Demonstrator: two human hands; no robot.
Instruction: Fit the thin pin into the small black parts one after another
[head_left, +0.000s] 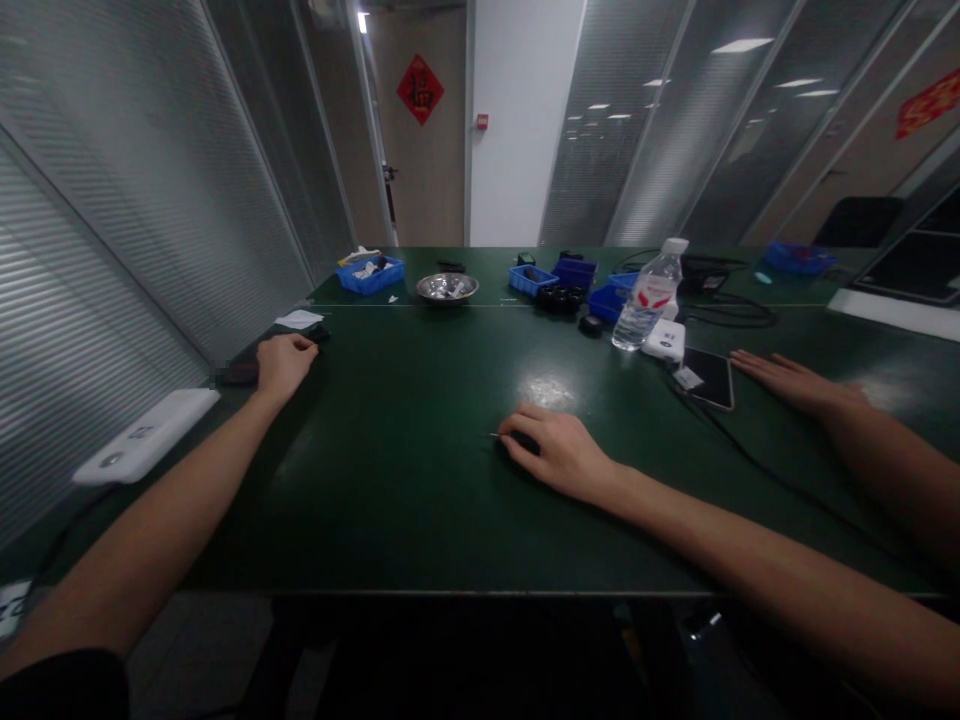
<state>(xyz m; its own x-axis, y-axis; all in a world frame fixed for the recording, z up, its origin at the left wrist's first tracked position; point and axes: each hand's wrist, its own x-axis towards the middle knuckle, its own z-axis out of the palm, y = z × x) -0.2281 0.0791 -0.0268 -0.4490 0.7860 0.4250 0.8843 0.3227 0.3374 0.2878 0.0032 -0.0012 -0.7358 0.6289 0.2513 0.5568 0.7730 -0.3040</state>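
Head view: right hand [559, 450] is pinching a thin piece [494, 435] over the surface [405, 470], fingers nearly closed; left hand [285, 365] is resting half-curled near paper [300, 319], hold unclear.

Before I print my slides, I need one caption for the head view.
Right hand holding a thin item, left hand near a paper, bottle standing on the green table.

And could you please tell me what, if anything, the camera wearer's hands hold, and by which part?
The right hand holds a thin, pale piece; one end pokes out, the gripped part hidden. Whether the left hand holds anything cannot be told.
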